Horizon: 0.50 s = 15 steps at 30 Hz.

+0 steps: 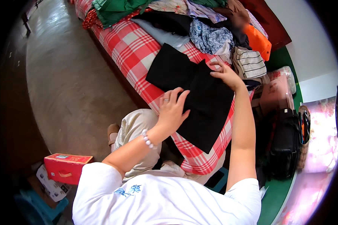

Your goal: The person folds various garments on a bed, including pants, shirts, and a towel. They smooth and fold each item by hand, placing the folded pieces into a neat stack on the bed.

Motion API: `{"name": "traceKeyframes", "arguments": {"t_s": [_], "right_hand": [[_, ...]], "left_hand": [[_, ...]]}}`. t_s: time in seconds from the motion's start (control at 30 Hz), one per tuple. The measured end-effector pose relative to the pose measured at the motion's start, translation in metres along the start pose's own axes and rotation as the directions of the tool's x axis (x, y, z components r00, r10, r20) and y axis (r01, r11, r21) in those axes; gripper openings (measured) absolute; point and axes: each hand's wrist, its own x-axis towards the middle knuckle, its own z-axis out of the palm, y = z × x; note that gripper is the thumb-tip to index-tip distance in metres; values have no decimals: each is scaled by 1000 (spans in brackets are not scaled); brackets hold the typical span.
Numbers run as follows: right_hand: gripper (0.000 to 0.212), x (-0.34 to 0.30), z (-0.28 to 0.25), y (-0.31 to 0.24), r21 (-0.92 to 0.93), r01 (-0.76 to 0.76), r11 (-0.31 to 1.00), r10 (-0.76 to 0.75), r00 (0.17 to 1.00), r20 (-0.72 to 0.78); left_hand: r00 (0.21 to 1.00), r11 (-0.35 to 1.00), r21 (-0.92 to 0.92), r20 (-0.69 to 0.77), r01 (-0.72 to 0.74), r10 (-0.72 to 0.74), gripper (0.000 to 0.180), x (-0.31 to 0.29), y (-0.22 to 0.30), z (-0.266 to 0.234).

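Note:
A black cloth garment (204, 108), shaped like a pair of shorts, lies spread out on a bed with a red-and-white checked sheet (133, 48). Over its near left edge is my left hand (171, 110), fingers apart, with a ring and a white bead bracelet (147, 138). My right hand (228, 76) is at the garment's far right edge, its thumb and forefinger apart at the cloth. Neither hand visibly grips anything. Some creases run across the middle of the garment.
Piled clothes cover the bed's far end, among them a blue-and-white patterned piece (210, 35), a striped folded one (249, 63) and an orange item (259, 42). A black bag (285, 146) and a pink box (277, 93) stand at right. A red box (65, 168) sits lower left.

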Motion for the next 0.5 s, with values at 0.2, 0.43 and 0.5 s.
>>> {"name": "traceKeyframes", "arguments": {"t_s": [0.2,0.43,0.5], "right_hand": [[40,38,23,-26,398,4,917,-103,968,228],[39,43,55,-12,844,271,464,-224,957,-184],[33,37,66,-16,723,387,573,-228,922,-313]], "left_hand": [[991,957,-277,-72,87,-111,62,26,-7,14],[835,430,-755,276,495,-477,20,24,-63,2],[812,381,-763,307,522,-496,20,22,-70,-2]]}}
